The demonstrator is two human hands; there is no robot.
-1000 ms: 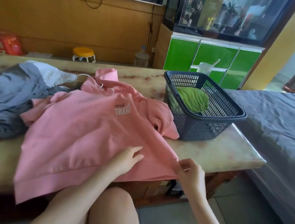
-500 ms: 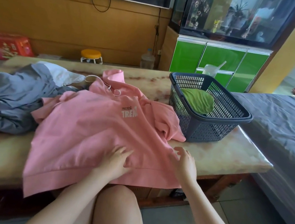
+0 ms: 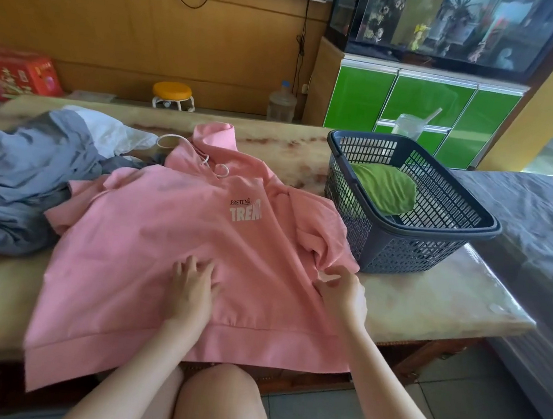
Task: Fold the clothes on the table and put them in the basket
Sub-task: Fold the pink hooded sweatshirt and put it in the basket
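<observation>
Left hand [image 3: 192, 289] presses hoodie [image 3: 162, 230]; right hand [image 3: 344, 296] pinches.

left hand [image 3: 191, 291]: palm down, fingers straight and slightly spread, lying flat on the pink hoodie [image 3: 147, 246]. left forearm [image 3: 144, 363]: bare, rising from the lower edge toward the middle. right hand [image 3: 344, 296]: beside the left, apart from it, fingers curled, thumb and fingertips pinching a fold of the same hoodie. right forearm [image 3: 389, 387]: bare, angled in from lower right. bare knees [image 3: 218, 406] show between the forearms.
</observation>
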